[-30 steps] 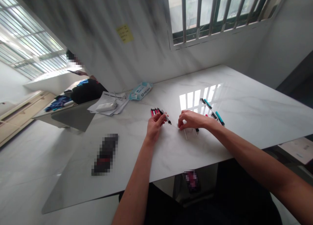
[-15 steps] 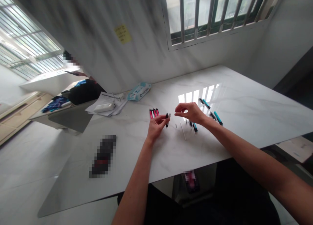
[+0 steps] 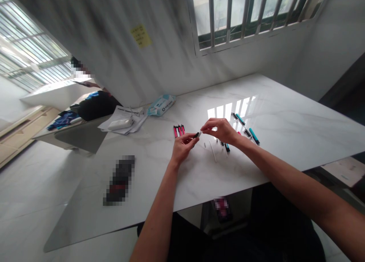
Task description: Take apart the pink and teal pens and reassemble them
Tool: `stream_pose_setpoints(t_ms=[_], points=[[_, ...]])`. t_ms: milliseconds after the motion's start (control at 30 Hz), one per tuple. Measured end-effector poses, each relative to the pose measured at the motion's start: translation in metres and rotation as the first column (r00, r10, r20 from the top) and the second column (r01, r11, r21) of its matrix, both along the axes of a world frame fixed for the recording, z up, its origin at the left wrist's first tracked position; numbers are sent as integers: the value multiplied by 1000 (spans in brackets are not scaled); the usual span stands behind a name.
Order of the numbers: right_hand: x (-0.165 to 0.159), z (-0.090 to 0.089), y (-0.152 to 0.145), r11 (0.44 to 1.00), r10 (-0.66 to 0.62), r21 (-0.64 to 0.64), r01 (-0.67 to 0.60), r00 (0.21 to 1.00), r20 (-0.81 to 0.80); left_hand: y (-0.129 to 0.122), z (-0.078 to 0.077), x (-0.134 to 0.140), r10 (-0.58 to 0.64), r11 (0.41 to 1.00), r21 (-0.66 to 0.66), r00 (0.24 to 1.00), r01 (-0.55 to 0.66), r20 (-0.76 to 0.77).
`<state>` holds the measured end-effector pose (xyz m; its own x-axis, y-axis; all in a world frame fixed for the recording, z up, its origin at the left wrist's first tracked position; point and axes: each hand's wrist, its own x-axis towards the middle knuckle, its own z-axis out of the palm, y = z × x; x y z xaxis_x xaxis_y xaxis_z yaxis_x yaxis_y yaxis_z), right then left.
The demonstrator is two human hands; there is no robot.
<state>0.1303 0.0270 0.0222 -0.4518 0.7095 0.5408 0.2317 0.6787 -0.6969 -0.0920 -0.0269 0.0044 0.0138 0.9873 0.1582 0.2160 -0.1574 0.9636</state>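
Observation:
My left hand [image 3: 181,147] is closed around a black pen part [image 3: 196,135] with a pale, clear-looking end, now tilted up to the right. Right at that end, the fingertips of my right hand [image 3: 221,128] are pinched together; whatever they hold is too small to make out. Behind my left hand lie several red pens [image 3: 179,130] side by side. Below my right hand, thin white refills [image 3: 213,152] and a tiny pale piece [image 3: 204,144] rest on the table. A teal pen barrel [image 3: 254,136] and black pen parts [image 3: 235,116] lie beyond my right forearm.
The white marble-look table [image 3: 296,125] carries a blue wipes pack [image 3: 162,104], papers [image 3: 125,119] with a white object on top, and a pixelated dark item [image 3: 119,180]. A barred window is above. Another person [image 3: 95,102] is at the far left.
My right hand has come left to the pen part's pale end, its fingertips now closed there. In my left hand, the pen part has tipped from upright to slanting right.

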Motion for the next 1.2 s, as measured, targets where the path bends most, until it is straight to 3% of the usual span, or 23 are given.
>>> stream_pose_setpoints(t_ms=[100,333,633,767,900,1033,1100,1200], points=[[2,1,1,1000,-16,-22,15,999,-32,0,0,0,15,1000,8,1000,-15,-4],[1,-1,-1,989,78,-125,-80,997,-20,0,-4,-2,-18,1000,16,999,19,-47],[1,3,-4,990,94,-101,-98,995,-40,-2,1,1,-9,996,85,996,16,-88],[2,5,-5,990,93,-103,-94,996,-17,-1,-3,1,-7,998,59,998,11,-60],[12,7,1,999,36,-11,-34,980,193,3,-5,-2,60,998,8,995,-61,83],[21,8,5,967,169,96,-236,876,452,7,-2,-9,187,982,-27,946,-187,266],[22,6,4,940,245,81,-332,821,516,7,-1,-12,209,977,-38,920,-208,331],[18,3,1,927,278,56,-370,781,560,7,-1,-14,206,978,-41,906,-206,371]])
